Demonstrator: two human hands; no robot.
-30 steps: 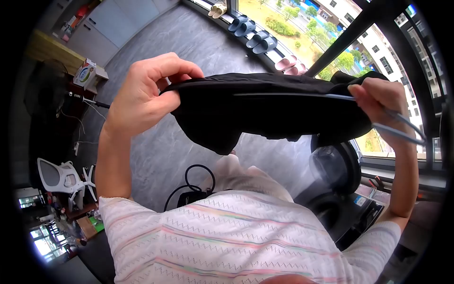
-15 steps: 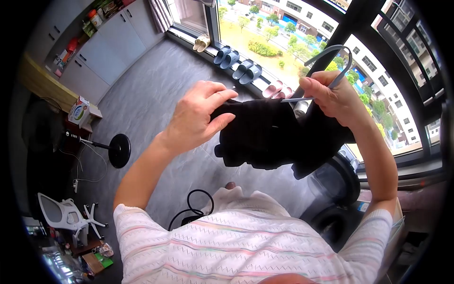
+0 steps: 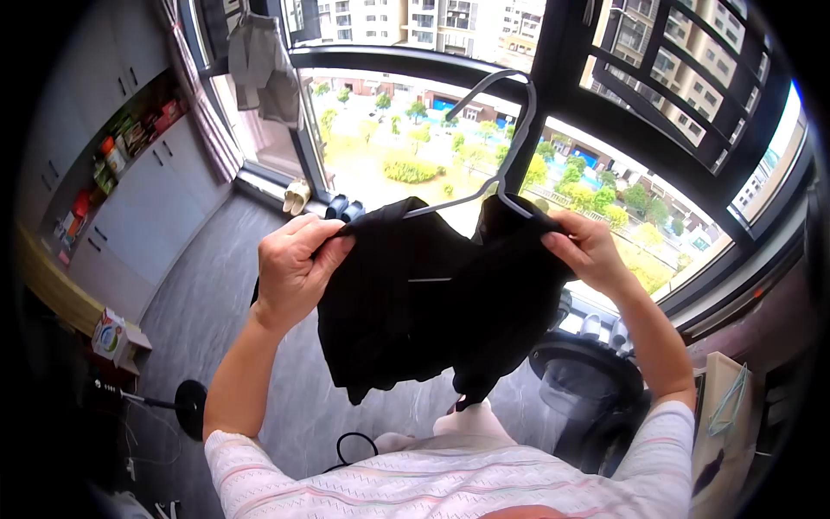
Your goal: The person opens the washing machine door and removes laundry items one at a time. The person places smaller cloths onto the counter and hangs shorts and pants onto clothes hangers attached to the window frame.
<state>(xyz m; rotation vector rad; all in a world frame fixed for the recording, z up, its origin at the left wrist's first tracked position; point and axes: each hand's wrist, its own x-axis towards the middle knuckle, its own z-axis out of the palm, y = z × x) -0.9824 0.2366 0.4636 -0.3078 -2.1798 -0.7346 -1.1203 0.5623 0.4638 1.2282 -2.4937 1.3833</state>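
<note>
A black shirt [image 3: 406, 303] hangs spread out in front of me on a grey clothes hanger [image 3: 516, 147]. The hanger's hook sticks up above the neckline, and its arms run inside the shoulders. Pinched between the thumb and fingers of my left hand [image 3: 298, 264] is the left shoulder of the shirt. My right hand [image 3: 596, 251] grips the other shoulder the same way. The lower edge of the shirt hangs loose and uneven above the floor.
Large windows [image 3: 389, 147] stand ahead, with light shorts [image 3: 262, 73] hanging at the upper left. Slippers [image 3: 296, 197] line the sill. A black round-topped appliance [image 3: 596, 372] is at the right. White cabinets [image 3: 156, 208], a box [image 3: 112, 337] and a fan base [image 3: 191, 408] are at the left.
My right hand has left the hanger's hook and now holds the shirt's right shoulder. The shirt has been spread wider and the hanger stands upright. My view has tilted up toward the windows.
</note>
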